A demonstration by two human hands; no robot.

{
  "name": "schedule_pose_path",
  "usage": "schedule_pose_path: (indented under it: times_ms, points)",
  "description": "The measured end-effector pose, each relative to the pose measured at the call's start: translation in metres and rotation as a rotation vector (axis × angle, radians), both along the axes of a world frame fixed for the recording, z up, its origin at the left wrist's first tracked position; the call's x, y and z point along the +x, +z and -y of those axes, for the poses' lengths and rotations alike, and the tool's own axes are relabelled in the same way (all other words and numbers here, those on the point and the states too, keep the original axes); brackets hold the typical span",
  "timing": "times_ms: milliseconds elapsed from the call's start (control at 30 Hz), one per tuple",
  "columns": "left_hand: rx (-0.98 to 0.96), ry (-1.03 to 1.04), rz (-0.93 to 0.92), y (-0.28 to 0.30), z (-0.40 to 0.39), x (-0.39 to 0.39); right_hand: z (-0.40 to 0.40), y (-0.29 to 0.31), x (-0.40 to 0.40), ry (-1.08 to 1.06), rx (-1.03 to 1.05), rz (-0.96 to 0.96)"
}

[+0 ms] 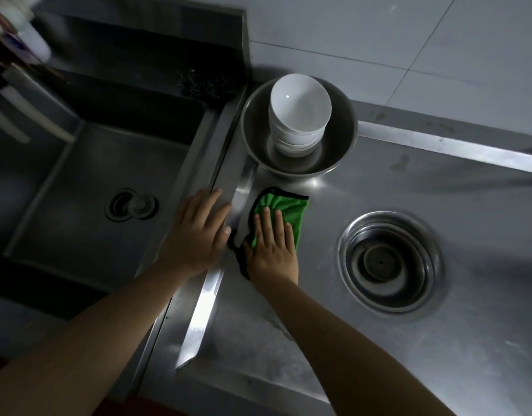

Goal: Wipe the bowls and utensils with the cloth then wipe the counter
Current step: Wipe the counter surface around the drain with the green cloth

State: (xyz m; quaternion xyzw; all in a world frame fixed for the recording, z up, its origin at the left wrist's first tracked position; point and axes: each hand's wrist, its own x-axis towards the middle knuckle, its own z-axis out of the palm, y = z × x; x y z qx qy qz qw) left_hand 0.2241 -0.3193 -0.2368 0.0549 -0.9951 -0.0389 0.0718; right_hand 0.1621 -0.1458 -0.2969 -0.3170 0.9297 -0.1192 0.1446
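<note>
We are at the last step, wiping the grey steel table. The deep steel sink lies at nine o'clock. At twelve o'clock, the grey metal basin holds the stacked white bowls, near our wiping path. The round drain sits at three o'clock. Our left hand rests flat and open on the ridge. Our right hand presses with straight fingers the green cloth. Next we judge a wider sweep around the basin is needed.
</note>
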Motion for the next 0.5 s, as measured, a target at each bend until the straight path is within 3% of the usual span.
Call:
schedule_pose_path:
  times_ms: [300,500]
  points:
    - [0.145,0.018,0.021,0.006,0.005,0.006,-0.067,0.001,0.076,0.075,0.053,-0.049]
    - [0.264,0.019,-0.043,0.008,0.006,0.007,-0.032,0.001,0.074,0.172,0.032,-0.047]
